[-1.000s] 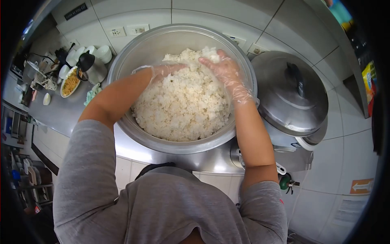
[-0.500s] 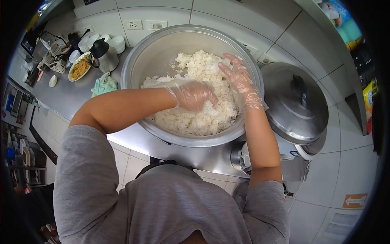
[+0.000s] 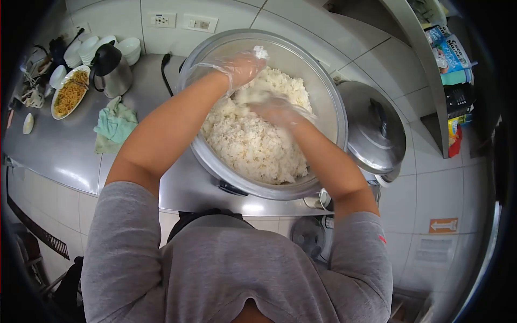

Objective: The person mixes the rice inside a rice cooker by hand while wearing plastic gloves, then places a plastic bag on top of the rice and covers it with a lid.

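A large round metal pot (image 3: 334, 102) holds a heap of white rice (image 3: 253, 145). My left hand (image 3: 245, 67), in a clear plastic glove, is raised over the pot's upper left part, its fingers closed with a small white clump of rice at the tips. Over the middle of the heap is my right hand (image 3: 277, 110), also gloved; motion smears its fingers, so their pose and anything in them cannot be made out.
On the steel counter to the left are a plate of noodles (image 3: 70, 97), a metal jug (image 3: 112, 72), stacked white bowls (image 3: 129, 48) and a green cloth (image 3: 116, 123). A large domed lid (image 3: 374, 129) stands right of the pot, below a shelf (image 3: 425, 70).
My left hand has risen from the rice toward the pot's upper left. My right hand has moved left and down, from the right wall to the heap's middle. The view has shifted.
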The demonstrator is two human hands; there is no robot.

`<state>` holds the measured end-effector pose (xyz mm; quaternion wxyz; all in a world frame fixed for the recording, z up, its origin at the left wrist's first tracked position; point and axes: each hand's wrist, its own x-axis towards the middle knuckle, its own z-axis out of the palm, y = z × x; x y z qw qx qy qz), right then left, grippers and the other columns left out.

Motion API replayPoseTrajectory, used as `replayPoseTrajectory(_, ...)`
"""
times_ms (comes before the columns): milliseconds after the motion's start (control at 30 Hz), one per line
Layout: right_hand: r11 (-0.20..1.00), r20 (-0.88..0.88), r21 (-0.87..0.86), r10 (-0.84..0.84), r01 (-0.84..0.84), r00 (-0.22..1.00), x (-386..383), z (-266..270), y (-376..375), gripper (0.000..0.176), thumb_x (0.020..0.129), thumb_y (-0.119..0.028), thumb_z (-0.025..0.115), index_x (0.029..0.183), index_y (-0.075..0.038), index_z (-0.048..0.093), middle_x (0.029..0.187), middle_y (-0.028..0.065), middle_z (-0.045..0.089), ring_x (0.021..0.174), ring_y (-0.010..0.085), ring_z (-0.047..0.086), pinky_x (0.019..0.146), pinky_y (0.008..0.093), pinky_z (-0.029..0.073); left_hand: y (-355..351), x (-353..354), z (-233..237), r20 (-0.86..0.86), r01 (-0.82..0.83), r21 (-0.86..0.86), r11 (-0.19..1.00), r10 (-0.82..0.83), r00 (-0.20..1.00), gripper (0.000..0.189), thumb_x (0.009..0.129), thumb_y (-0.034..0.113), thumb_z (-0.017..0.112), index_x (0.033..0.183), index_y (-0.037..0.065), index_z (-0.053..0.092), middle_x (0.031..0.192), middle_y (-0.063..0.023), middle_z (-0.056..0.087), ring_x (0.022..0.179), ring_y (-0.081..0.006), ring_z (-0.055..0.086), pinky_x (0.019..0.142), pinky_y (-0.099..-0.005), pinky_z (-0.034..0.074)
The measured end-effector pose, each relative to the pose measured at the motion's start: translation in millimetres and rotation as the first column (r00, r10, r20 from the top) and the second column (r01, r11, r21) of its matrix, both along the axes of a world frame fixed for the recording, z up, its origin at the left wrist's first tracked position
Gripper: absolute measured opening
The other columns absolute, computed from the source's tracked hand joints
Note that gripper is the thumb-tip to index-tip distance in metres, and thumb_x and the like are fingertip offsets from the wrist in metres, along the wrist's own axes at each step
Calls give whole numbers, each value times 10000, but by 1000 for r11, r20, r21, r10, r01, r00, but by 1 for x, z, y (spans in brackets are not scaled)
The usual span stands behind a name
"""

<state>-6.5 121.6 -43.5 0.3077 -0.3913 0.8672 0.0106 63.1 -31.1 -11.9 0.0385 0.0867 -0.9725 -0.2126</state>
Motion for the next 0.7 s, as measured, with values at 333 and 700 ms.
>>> replayPoseTrajectory(333, 812, 270, -205, -490, 546, 829, 20, 87, 66, 827, 782, -568, 629, 1406, -95, 362, 1440, 174, 353, 1240, 328, 442, 998, 440, 406, -19, 0, -31, 65, -4, 150, 989, -6, 998, 577, 868, 170, 476, 1400, 6, 321, 1391, -218, 403, 1285, -348, 399, 1030, -409, 368)
replayPoseTrajectory(700, 425, 413, -376, -718, 823, 560, 28, -48, 7, 678, 915, -380, 521, 1465, -143, 203, 1442, 173, 337, 1327, 299, 331, 1059, 441, 342, 7, 5, -20, -292, -34, 183, 983, 87, 952, 502, 833, 274, 608, 1299, 144, 473, 1262, -168, 492, 1229, -330, 442, 1023, -493, 350)
